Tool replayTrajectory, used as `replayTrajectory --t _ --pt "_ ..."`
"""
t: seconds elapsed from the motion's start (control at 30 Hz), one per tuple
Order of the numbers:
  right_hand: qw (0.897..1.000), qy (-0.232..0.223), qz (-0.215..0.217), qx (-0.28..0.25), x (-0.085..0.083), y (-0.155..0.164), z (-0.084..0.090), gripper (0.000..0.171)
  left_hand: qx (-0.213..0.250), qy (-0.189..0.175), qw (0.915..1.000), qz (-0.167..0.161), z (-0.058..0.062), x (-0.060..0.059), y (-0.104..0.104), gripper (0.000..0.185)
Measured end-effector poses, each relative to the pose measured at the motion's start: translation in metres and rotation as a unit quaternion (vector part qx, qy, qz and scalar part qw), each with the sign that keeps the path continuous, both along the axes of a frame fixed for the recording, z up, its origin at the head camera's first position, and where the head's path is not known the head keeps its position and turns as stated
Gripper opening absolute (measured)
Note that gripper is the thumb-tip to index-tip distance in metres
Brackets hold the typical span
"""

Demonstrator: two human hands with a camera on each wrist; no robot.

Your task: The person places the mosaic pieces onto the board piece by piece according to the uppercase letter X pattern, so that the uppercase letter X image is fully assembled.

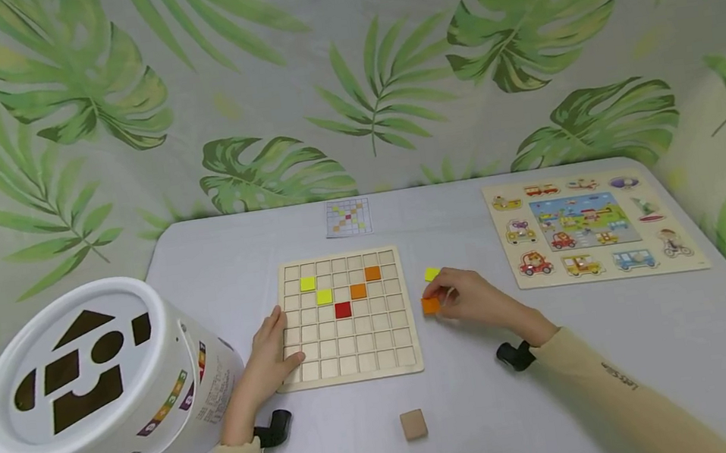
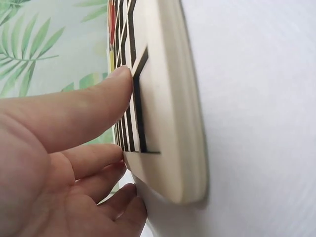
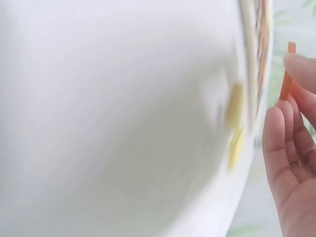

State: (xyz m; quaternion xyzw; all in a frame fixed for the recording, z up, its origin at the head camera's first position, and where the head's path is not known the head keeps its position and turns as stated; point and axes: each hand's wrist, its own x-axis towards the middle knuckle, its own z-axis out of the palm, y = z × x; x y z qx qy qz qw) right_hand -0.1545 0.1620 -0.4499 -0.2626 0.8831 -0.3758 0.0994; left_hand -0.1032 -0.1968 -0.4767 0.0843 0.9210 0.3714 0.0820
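Head view, left to right: a white shape-sorter bucket [image 1: 100,376] lies tilted at the left edge of the grey counter [image 1: 626,345], its lid with cut-out shapes facing the camera. Just right of it the left hand [image 1: 268,357] rests with straight, relaxed fingers on the near left corner of the wooden grid board [image 1: 352,350], grasping nothing; the left wrist view shows one fingertip pressed on the board's top face and the others against its edge. The board lies flat and square-on, its sides running parallel to the counter's edges. Two yellow tiles [image 1: 308,283] sit in its upper left cells, a red tile [image 1: 342,309] near the middle, and two orange tiles [image 1: 372,273] up and to the right, so the two colour runs slant down toward the red one. Beyond the board lies a small pattern card [image 1: 347,217]; nearer the person, a plain wooden cube [image 1: 414,425] stands alone. Right of the board the right hand [image 1: 476,299] pinches an orange tile [image 1: 431,305] between thumb and fingertips, just off the board's right edge; in the right wrist view the tile stands edge-on, thin, its long side upright. A loose yellow tile [image 1: 432,273] lies just beyond it. Far right lies a vehicle peg puzzle [image 1: 593,227].
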Motion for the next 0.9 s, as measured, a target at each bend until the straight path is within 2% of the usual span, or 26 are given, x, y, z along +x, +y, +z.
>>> replayTrajectory --t 0.23,0.53,0.67,0.9 --pt "0.997 0.016 0.063 -0.03 -0.007 -0.059 0.005 0.023 0.0 0.02 0.9998 -0.006 -0.001 -0.001 0.001 0.077" --pt "0.996 0.005 0.086 0.003 -0.009 -0.127 0.003 0.021 0.005 0.023 0.9997 -0.005 -0.001 0.0 0.0 0.076" --pt "0.995 0.004 0.099 0.014 -0.009 -0.145 -0.001 0.02 0.01 0.014 0.9998 -0.001 -0.001 -0.001 0.0 0.076" --pt "0.994 0.009 0.098 0.051 -0.012 -0.16 -0.009 0.021 -0.004 0.028 0.9996 -0.007 0.0 0.0 -0.001 0.075"
